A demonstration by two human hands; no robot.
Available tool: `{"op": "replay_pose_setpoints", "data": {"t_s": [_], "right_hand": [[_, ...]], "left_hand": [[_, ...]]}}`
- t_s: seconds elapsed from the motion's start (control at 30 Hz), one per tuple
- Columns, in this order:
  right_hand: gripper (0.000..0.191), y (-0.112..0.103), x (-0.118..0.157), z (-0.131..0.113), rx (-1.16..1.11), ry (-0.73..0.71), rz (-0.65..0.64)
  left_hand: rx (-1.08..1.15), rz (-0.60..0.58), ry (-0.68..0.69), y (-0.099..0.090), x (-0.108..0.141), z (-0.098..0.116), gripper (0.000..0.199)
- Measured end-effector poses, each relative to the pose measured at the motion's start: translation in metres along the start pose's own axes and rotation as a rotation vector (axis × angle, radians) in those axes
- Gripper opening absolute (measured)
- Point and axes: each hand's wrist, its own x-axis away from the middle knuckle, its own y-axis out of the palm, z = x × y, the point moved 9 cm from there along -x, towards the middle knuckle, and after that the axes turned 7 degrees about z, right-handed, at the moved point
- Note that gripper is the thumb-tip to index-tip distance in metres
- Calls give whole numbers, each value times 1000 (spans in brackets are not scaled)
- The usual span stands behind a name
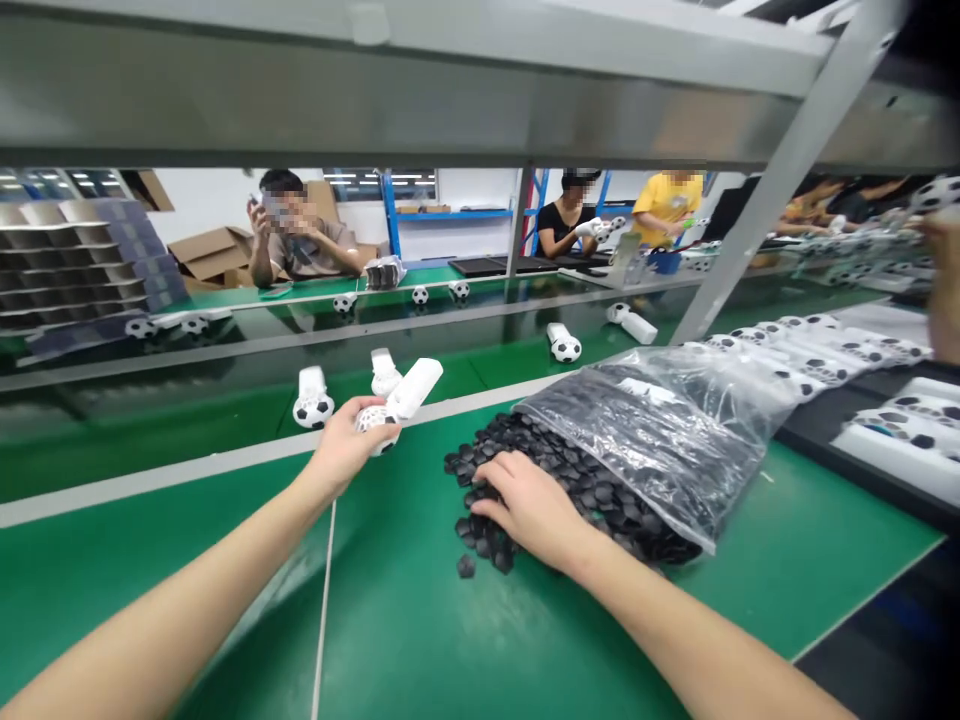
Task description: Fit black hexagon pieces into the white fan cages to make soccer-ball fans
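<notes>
My left hand is closed around a white soccer-ball piece with a flat white handle, held tilted above the near green table edge. Black patches show on the lower part of the ball. My right hand rests on a pile of small black pentagon pieces, fingers curved and the thumb apart. Whether a piece is under its fingertips is hidden. The pile spills from a clear plastic bag. One loose black pentagon lies at the pile's near edge.
More ball pieces with handles, one left and one right, lie on the green conveyor belt. At right, a black tray bears rows of them. A grey metal beam crosses overhead. Several people sit or stand across the line.
</notes>
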Motion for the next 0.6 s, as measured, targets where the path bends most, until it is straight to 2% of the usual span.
{"op": "replay_pose_setpoints", "data": {"t_s": [0.17,0.23,0.3,0.37,0.43,0.53,0.6], "right_hand": [[23,18,5,-2,71,-61,-55],[25,19,10,-4,62,-89,-74],[26,16,13,-4,48,-105,-85],[26,11,14,-4,39,-110,-92],[26,8,13,-4,39,-110,-98],[25,8,11,-5,46,-122,-98],[24,10,10,-5,44,-133,-101]], "left_hand": [[-200,108,98,57,-90,17,54],[-312,148,121,68,-117,20,57],[-437,167,119,70,-136,16,51],[-554,116,102,69,-148,3,42],[-643,13,106,69,-152,-12,37],[-731,-103,151,67,-145,-26,41],[-775,-151,188,64,-135,-26,44]]}}
